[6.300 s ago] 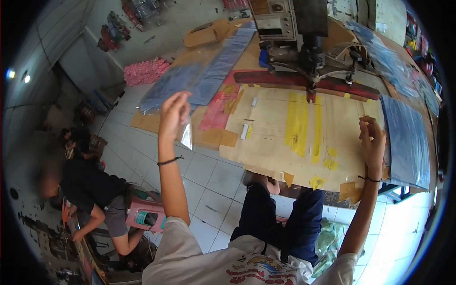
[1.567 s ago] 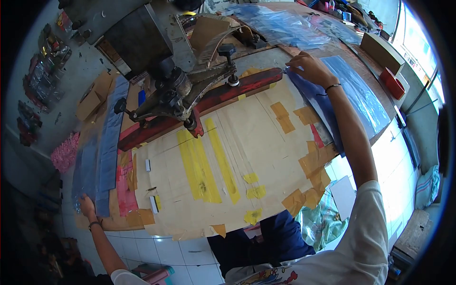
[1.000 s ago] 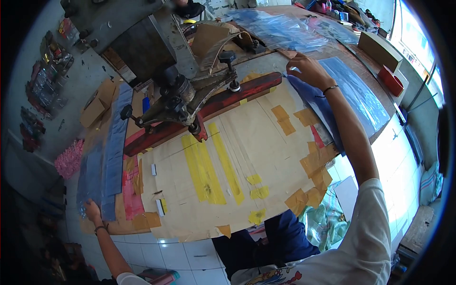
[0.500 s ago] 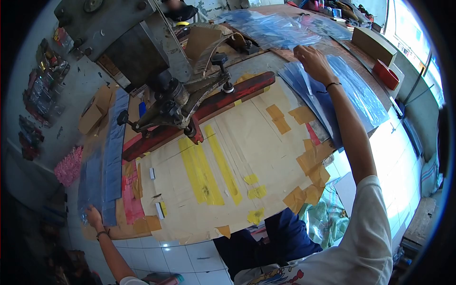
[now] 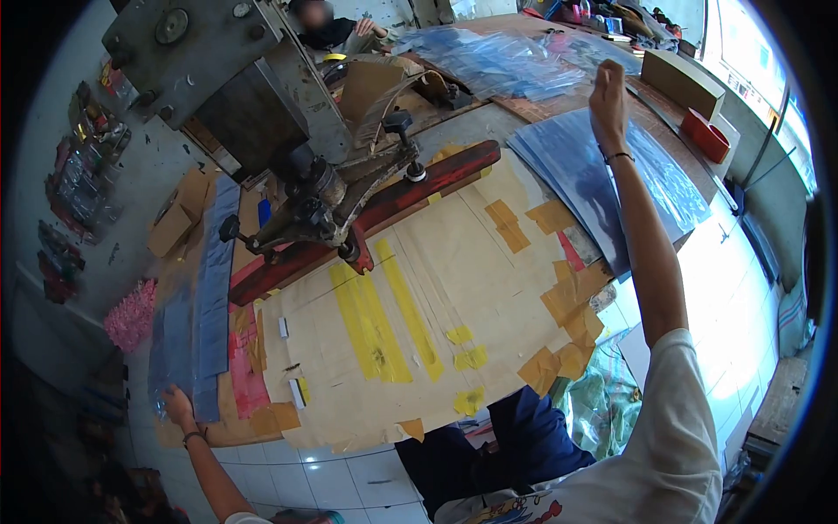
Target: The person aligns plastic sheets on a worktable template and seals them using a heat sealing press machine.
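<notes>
At the board's near left corner, my left hand [image 5: 179,407] has its fingers bent around the lower end of a blue plastic sheet [image 5: 175,336]. My right hand [image 5: 608,109] is raised above a stack of blue plastic sheets [image 5: 567,175] on the right; its fingers are loosely curled and no sheet shows in them. Between my hands lies a pale board [image 5: 463,262] patched with yellow and brown tape. Over its far side stands a press head with a metal arm [image 5: 362,188], carrying a long red bar [image 5: 436,182].
Clear plastic [image 5: 489,57] is piled at the back. A cardboard box [image 5: 681,80] and a red tape roll [image 5: 705,135] stand at the far right. Another person's hand [image 5: 371,29] shows behind the machine. An open carton [image 5: 179,210] sits at the left.
My right hand has moved right and up from the far left corner of the sheet stack, which now lies flatter. My left hand stays at the left sheet. The other person's hand has appeared.
</notes>
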The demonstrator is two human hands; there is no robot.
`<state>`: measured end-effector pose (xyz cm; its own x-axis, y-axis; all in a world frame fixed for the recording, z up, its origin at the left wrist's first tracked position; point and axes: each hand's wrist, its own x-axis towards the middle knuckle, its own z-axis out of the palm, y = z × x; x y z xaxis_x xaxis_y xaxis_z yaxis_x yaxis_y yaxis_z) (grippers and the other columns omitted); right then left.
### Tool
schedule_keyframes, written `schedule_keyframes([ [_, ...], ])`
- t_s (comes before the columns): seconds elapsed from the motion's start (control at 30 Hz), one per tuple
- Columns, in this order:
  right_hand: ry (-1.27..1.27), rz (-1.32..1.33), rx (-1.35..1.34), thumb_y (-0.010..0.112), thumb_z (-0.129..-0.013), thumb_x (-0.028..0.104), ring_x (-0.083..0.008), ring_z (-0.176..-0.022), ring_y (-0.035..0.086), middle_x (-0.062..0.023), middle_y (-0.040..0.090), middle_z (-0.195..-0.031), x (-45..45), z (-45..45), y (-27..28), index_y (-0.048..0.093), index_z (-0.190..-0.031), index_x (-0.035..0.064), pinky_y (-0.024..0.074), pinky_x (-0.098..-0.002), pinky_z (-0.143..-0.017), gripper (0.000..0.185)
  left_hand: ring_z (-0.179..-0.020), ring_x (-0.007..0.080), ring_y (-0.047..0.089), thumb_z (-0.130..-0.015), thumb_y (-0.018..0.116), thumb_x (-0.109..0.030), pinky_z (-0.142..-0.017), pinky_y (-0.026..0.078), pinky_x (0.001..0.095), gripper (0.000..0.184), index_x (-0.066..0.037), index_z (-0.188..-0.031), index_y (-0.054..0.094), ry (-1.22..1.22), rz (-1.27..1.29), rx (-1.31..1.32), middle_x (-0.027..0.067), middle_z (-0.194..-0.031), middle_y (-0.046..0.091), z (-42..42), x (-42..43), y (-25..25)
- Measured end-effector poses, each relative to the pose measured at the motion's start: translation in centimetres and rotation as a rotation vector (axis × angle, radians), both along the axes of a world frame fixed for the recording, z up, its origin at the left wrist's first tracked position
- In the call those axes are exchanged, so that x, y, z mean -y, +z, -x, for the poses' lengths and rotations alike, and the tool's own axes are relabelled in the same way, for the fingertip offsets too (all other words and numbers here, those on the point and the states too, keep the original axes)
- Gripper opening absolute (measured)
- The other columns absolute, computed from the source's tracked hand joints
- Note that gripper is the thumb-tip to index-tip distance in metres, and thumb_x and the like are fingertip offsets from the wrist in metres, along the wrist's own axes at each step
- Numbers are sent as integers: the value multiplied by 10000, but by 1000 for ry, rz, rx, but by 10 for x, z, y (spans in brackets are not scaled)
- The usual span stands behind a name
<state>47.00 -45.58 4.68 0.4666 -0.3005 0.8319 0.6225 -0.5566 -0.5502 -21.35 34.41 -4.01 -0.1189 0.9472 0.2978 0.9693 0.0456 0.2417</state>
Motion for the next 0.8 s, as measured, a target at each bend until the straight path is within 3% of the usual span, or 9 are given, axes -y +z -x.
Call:
schedule_keyframes([
  [0.07, -4, -98, 0, 509, -1079, 229, -463, -972, 668, -261, 685, -1032, 2, 2, 5, 538, -1219, 78, 513, -492, -836, 208, -1338, 483, 507, -984, 392, -593, -1105, 400, 588, 709, -201, -1574, 380, -9, -16, 1, 265, -1470, 520, 0, 2, -1],
  [0.23, -120, -129, 253, 491, -1089, 210, -318, -935, 647, -193, 639, -1038, 15, 7, 21, 536, -1200, 19, 499, -430, -855, 225, -1334, 487, 507, -987, 390, -585, -1101, 400, 590, 701, -181, -1558, 407, 9, -20, -15, 271, -1462, 523, -3, 8, 1],
  [0.33, -163, -203, 400, 492, -1084, 179, -291, -900, 617, -174, 607, -1023, 26, 15, 35, 537, -1187, 6, 493, -418, -844, 207, -1335, 486, 506, -990, 386, -581, -1103, 399, 589, 699, -169, -1554, 414, 5, -22, -9, 280, -1456, 523, -4, 9, 1],
  [0.6, -260, -132, 634, 497, -1074, 160, -309, -1033, 556, -168, 598, -1082, 36, 28, 47, 559, -1146, 6, 411, -431, -940, 181, -1349, 461, 509, -972, 400, -555, -1124, 392, 553, 715, -123, -1539, 443, -13, -36, -10, 248, -1463, 548, -11, 26, 5],
  [0.8, -284, 27, 418, 529, -1071, 207, -313, -1004, 580, -140, 657, -1082, 18, 22, 36, 589, -1180, 81, 389, -431, -951, 177, -1339, 458, 519, -984, 406, -540, -1111, 407, 553, 695, -133, -1546, 431, 0, -39, -29, 258, -1450, 555, -11, 26, 5],
])
